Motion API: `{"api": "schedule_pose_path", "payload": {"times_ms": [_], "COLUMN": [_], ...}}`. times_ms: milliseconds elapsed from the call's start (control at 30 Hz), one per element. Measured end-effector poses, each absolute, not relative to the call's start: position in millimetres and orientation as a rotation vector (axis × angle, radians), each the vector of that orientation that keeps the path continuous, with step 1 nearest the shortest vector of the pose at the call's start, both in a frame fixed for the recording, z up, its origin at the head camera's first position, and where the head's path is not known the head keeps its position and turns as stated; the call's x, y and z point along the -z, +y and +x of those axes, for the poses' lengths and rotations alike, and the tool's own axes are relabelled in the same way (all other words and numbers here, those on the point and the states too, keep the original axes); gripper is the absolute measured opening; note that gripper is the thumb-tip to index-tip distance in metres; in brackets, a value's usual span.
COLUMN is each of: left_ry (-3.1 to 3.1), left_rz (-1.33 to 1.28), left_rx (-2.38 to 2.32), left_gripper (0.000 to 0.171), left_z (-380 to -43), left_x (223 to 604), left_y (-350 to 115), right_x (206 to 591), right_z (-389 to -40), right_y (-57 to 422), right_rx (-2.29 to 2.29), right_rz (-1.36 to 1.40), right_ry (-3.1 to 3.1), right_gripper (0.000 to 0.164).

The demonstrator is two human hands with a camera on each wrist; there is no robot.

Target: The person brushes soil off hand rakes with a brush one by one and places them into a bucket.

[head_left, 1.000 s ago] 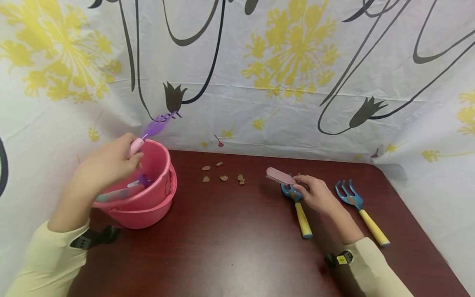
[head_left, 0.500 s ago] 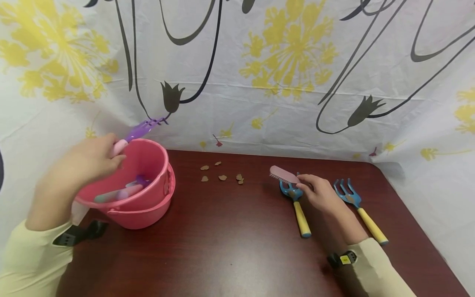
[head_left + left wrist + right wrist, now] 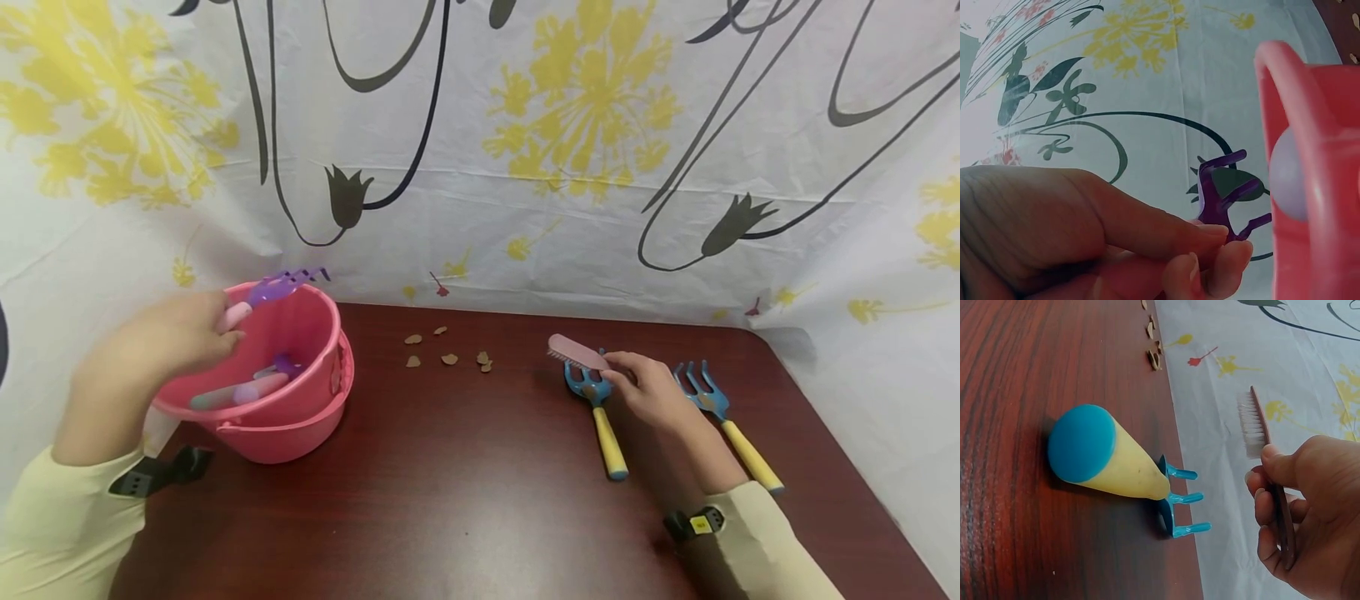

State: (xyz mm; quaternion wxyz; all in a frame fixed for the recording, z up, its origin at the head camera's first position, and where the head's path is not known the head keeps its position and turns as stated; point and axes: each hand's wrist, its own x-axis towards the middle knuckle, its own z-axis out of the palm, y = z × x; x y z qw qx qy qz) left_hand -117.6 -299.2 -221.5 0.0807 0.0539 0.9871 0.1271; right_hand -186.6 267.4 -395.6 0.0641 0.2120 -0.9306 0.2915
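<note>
My left hand (image 3: pixel 168 337) grips the pink handle of a small purple garden fork (image 3: pixel 276 288), its tines over the far rim of a pink bucket (image 3: pixel 330 321). Inside the bucket lie tools with teal, pink and purple handles (image 3: pixel 247 392). In the left wrist view the fork (image 3: pixel 1216 200) shows beside the bucket wall. My right hand (image 3: pixel 648 387) holds a pink brush (image 3: pixel 576 352) with white bristles (image 3: pixel 1249 425), above the head of a blue fork with a yellow handle (image 3: pixel 610 442). A second blue and yellow fork (image 3: pixel 738 437) lies to its right.
Several small brown flakes (image 3: pixel 449 359) lie scattered on the dark red-brown table (image 3: pixel 420 483) between bucket and brush. The pink bucket sits nested in another pink bucket (image 3: pixel 300 437). A white patterned sheet (image 3: pixel 465 200) hangs behind and at the sides.
My left hand has moved left and the purple fork has come down from above the bucket to its rim. The right hand with the brush has barely moved.
</note>
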Motion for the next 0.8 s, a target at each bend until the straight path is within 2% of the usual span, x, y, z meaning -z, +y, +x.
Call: {"api": "schedule_pose_path", "payload": {"times_ms": [267,800], "left_ry": [2.961,2.92], "left_rz": [0.112,0.079], "left_rx": [-0.342,-0.317], "left_gripper": [0.029,0.029], "left_z": [-111,-110], "left_x": [223,221], "left_y": [-310,-316], "right_x": [396,400], "right_z": [-185,-183], "right_y": [269,272], "right_rx": [-0.879,-0.908], "right_rz": [0.638,0.608], "right_ry": [-2.819,-2.865], "right_gripper": [0.03,0.034]}}
